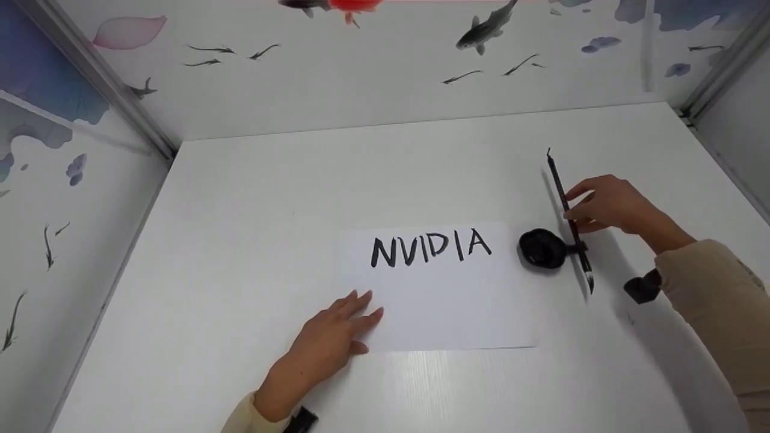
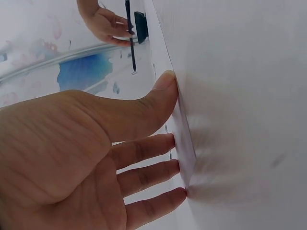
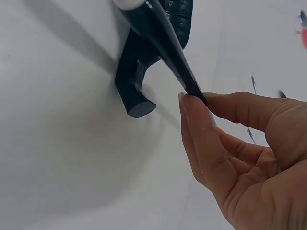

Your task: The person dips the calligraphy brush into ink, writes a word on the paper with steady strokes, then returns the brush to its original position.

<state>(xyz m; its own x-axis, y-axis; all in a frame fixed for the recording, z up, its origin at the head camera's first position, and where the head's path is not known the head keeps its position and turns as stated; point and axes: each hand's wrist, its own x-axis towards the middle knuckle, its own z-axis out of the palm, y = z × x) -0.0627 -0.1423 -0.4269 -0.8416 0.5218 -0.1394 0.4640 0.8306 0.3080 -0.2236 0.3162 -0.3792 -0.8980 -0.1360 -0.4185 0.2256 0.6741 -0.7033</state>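
My right hand (image 1: 613, 204) pinches a dark writing brush (image 1: 559, 180) between thumb and fingertips. The brush slants over the handle of a black ink dish (image 1: 541, 248), its inked tip toward me. In the right wrist view, the brush shaft (image 3: 168, 48) passes above the curved dish handle (image 3: 134, 91). A white sheet of paper (image 1: 451, 313) lies left of the dish, with "NVIDIA" in black brush letters (image 1: 430, 248) across its upper part. My left hand (image 1: 328, 337) rests with spread fingers on the paper's lower left edge; in the left wrist view its fingertips (image 2: 169, 79) touch the sheet.
White panels printed with fish and petals (image 1: 361, 72) stand at the back and left of the white table (image 1: 240, 240). A plain side panel (image 1: 740, 114) rises on the right. Black wrist pieces (image 1: 643, 287) show by both sleeves.
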